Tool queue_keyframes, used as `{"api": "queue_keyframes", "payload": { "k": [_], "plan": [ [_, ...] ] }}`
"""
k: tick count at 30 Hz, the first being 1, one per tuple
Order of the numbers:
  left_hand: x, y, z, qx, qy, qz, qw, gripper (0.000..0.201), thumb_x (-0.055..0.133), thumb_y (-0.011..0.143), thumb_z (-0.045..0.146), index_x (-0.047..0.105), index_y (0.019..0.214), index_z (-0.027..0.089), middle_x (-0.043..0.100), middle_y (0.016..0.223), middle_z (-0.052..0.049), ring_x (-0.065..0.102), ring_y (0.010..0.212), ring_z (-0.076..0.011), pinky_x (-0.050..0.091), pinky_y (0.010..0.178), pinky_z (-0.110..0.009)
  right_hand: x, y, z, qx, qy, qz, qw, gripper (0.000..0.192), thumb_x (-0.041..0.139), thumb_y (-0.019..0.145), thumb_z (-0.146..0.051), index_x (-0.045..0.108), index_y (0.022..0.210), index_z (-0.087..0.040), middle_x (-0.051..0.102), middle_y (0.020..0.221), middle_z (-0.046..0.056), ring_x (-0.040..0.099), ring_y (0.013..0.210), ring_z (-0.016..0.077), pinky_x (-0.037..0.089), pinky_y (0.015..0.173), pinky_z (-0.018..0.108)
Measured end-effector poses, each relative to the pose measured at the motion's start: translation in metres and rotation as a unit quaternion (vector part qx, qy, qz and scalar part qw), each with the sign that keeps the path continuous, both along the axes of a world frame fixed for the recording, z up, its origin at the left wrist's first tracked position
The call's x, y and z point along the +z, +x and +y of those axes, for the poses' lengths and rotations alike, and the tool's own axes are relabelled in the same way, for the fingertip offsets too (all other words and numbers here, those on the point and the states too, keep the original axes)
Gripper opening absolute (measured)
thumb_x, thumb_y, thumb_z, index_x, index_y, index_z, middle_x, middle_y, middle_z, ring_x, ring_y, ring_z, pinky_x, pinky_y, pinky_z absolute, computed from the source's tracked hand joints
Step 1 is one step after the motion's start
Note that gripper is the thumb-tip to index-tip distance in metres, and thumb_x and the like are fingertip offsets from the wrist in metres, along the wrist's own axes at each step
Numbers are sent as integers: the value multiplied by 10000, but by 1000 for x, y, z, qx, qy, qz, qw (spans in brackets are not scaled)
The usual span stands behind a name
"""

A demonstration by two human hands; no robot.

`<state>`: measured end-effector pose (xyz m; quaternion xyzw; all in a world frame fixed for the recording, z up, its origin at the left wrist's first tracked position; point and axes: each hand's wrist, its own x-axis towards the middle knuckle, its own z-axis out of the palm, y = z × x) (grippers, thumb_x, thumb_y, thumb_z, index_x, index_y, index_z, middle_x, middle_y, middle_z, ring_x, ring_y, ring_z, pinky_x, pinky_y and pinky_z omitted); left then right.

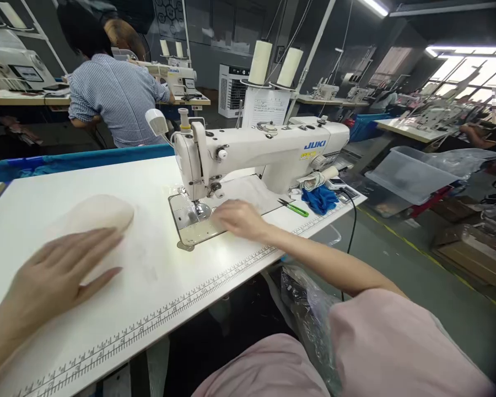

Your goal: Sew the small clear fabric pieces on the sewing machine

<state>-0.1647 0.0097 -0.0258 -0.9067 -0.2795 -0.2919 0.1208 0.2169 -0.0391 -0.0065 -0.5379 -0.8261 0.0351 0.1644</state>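
Note:
My left hand [66, 270] lies flat with fingers stretched out, its fingertips at the near edge of a pale, rounded fabric piece [101, 212] on the table. Both are slightly blurred. By the needle plate of a white sewing machine [248, 151], my right hand [242, 220] has its fingers curled in; whatever they hold is hidden. Behind that hand, a white fabric piece [246, 190] lies on the machine bed under the arm. Green-handled thread snips [293, 208] rest to the right of it.
A ruler strip [171, 309] runs along the front edge of the white table [149, 264]. Blue cloth [320, 198] and a black cable [354, 220] sit at the right end. Thread cones [260, 62] stand behind the machine. Another person [116, 96] sits at a machine ahead.

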Motion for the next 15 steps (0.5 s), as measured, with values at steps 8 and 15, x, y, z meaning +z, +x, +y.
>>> {"api": "queue_keyframes", "payload": {
  "k": [8, 15],
  "plan": [
    [-13, 196, -33, -130, -117, 178, 968, 601, 386, 1005, 506, 339, 1509, 181, 387, 1547, -80, 415, 1409, -243, 391, 1158, -420, -10, 103, 7, -177, 11, -21, 984, 232, 504, 908, -162, 726, 968, -189, 736, 1067, 99, 661, 1028, 267, 489, 756, 302],
    [-14, 302, 11, -10, -200, 152, 968, 644, 402, 1000, 489, 356, 1483, 64, 294, 1581, -182, 251, 1482, -308, 236, 1220, -469, -8, 137, -16, -186, 59, 59, 979, 200, 515, 908, -215, 702, 977, -200, 756, 938, 73, 709, 843, 240, 503, 732, 321]
  ]
}}
